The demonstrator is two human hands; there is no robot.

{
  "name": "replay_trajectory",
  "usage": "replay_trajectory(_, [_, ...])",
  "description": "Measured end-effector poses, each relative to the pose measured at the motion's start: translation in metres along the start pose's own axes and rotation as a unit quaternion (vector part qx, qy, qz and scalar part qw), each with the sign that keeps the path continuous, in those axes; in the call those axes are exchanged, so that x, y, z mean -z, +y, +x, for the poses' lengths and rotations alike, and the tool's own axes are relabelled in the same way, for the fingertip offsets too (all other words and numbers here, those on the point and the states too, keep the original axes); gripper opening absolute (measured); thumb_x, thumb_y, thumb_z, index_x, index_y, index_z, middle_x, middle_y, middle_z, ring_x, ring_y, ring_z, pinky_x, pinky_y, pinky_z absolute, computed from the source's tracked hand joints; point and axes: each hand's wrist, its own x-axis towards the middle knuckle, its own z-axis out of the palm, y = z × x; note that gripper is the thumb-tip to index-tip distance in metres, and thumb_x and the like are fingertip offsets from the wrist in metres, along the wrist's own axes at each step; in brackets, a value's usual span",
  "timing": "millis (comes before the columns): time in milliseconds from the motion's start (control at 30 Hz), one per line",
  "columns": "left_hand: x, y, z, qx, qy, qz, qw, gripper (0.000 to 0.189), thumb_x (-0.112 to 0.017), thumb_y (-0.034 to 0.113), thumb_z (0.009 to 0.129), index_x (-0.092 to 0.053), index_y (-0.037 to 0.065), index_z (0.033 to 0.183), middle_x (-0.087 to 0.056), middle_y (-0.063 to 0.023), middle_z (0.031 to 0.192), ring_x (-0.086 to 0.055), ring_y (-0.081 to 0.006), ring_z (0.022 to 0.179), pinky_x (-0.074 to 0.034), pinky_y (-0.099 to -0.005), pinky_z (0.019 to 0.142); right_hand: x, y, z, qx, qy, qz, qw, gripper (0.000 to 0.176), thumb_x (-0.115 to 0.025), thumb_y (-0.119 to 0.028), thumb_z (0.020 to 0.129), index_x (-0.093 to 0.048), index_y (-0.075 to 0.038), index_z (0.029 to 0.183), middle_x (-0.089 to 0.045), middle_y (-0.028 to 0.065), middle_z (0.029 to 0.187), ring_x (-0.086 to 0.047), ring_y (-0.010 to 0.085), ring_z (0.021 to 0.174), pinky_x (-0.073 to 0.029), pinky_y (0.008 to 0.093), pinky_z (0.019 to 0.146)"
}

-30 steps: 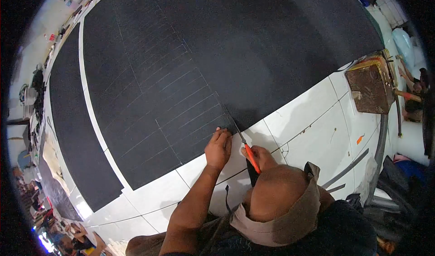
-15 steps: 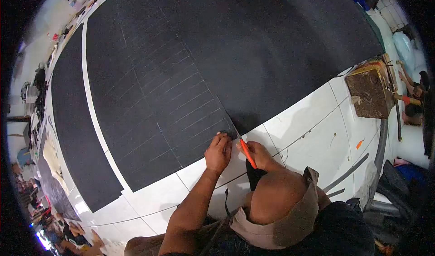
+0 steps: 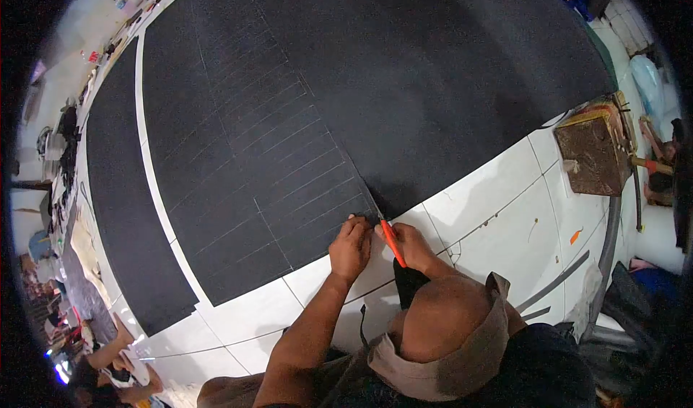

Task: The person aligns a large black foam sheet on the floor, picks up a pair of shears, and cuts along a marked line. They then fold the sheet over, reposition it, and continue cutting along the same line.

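Observation:
A large black sheet (image 3: pixel 447 97) with thin chalk-like lines lies on the white tiled floor. My right hand (image 3: pixel 408 248) is closed on scissors with orange handles (image 3: pixel 392 242); their blades lie along a slit at the sheet's near edge. Just left of the scissors, my left hand (image 3: pixel 351 248) grips the near edge of the sheet, fingers bent over it. A narrower black strip (image 3: pixel 141 213) lies apart from the sheet on the left, with a white gap between them.
A brown block (image 3: pixel 592 155) stands by the sheet's right corner, a hammer (image 3: pixel 652 165) beside it. Dark strips (image 3: pixel 556 285) lie on the floor at the right. Another person's arms (image 3: pixel 119 361) show at the lower left; part of a person shows at the far right.
The scissor blades look more closed along the slit. The view has shifted slightly, and the other person's arms at the lower left reach further up.

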Motion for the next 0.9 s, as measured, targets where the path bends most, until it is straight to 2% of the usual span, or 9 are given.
replay_trajectory(33, [0.001,0.0,0.001,-0.001,-0.005,-0.007,1.0,0.021,-0.062,0.008,0.086,-0.061,0.005,0.107,-0.062,-0.014,0.112,-0.06,-0.0346,0.111,-0.053,-0.0405,0.087,-0.002,0.004,0.003,0.015,0.007,-0.005,1.0,0.06,-0.059,-0.058,0.088,-0.058,0.001,0.075,-0.056,0.007,0.066,-0.051,0.0163,0.063,-0.044,0.0334,0.062])
replay_trajectory(133, [0.0,-0.001,0.0,-0.004,0.001,0.008,1.0,0.022,-0.062,0.008,0.086,-0.061,0.005,0.108,-0.062,-0.0147,0.112,-0.059,-0.0349,0.111,-0.053,-0.0407,0.086,0.004,-0.008,-0.002,-0.031,-0.003,-0.018,0.999,0.06,-0.06,-0.059,0.086,-0.06,0.0,0.076,-0.061,0.0152,0.067,-0.062,0.0268,0.065,-0.049,0.0378,0.065])
replay_trajectory(233, [-0.001,-0.001,0.001,-0.003,0.001,0.005,1.0,0.023,-0.062,0.009,0.086,-0.061,0.005,0.109,-0.062,-0.0146,0.113,-0.059,-0.0349,0.112,-0.054,-0.0408,0.085,0.006,-0.015,0.005,0.035,0.024,-0.007,0.999,0.062,-0.058,-0.061,0.087,-0.063,0.0,0.08,-0.063,0.0166,0.069,-0.064,0.0284,0.067,-0.049,0.0385,0.067])
replay_trajectory(333, [0.002,0.004,0.002,0.013,-0.017,0.025,0.999,0.023,-0.062,0.008,0.086,-0.061,0.005,0.109,-0.063,-0.0143,0.112,-0.06,-0.0349,0.111,-0.054,-0.0408,0.086,0.007,-0.025,0.008,0.015,0.001,-0.008,1.0,0.062,-0.057,-0.061,0.087,-0.064,0.0,0.081,-0.064,0.0187,0.072,-0.065,0.0312,0.071,-0.049,0.0408,0.07])
replay_trajectory(433, [-0.002,0.0,0.002,0.002,0.004,0.009,1.0,0.022,-0.063,0.008,0.086,-0.062,0.004,0.108,-0.063,-0.0142,0.111,-0.06,-0.0354,0.11,-0.054,-0.0407,0.085,0.007,-0.028,0.008,0.011,0.007,-0.02,1.0,0.064,-0.056,-0.062,0.087,-0.065,0.0,0.081,-0.065,0.0198,0.074,-0.066,0.0338,0.075,-0.049,0.0431,0.071])
replay_trajectory(633, [-0.003,-0.002,0.001,-0.011,0.006,0.014,1.0,0.02,-0.063,0.009,0.086,-0.063,0.005,0.106,-0.063,-0.0141,0.112,-0.061,-0.0357,0.106,-0.054,-0.0406,0.082,0.009,-0.04,0.018,0.009,-0.004,-0.022,1.0,0.064,-0.055,-0.063,0.087,-0.066,0.0,0.08,-0.065,0.0213,0.076,-0.065,0.037,0.076,-0.049,0.0441,0.07])
replay_trajectory(767, [0.001,0.009,0.003,0.016,0.008,0.032,0.999,0.016,-0.063,0.011,0.087,-0.065,0.007,0.102,-0.064,-0.0093,0.109,-0.062,-0.0308,0.108,-0.056,-0.0389,0.083,0.006,-0.039,0.023,0.022,0.017,-0.039,0.999,0.065,-0.054,-0.064,0.087,-0.066,0.0,0.079,-0.066,0.0232,0.079,-0.065,0.0403,0.08,-0.049,0.0452,0.073])
replay_trajectory(900, [-0.003,-0.001,0.001,0.0,-0.009,0.026,1.0,0.021,-0.063,0.012,0.086,-0.061,0.007,0.106,-0.061,-0.0152,0.113,-0.061,-0.0359,0.105,-0.054,-0.0439,0.078,0.005,-0.035,0.02,0.022,0.015,-0.022,0.999,0.066,-0.053,-0.065,0.086,-0.067,0.0,0.081,-0.066,0.0236,0.081,-0.065,0.041,0.083,-0.049,0.0459,0.075])
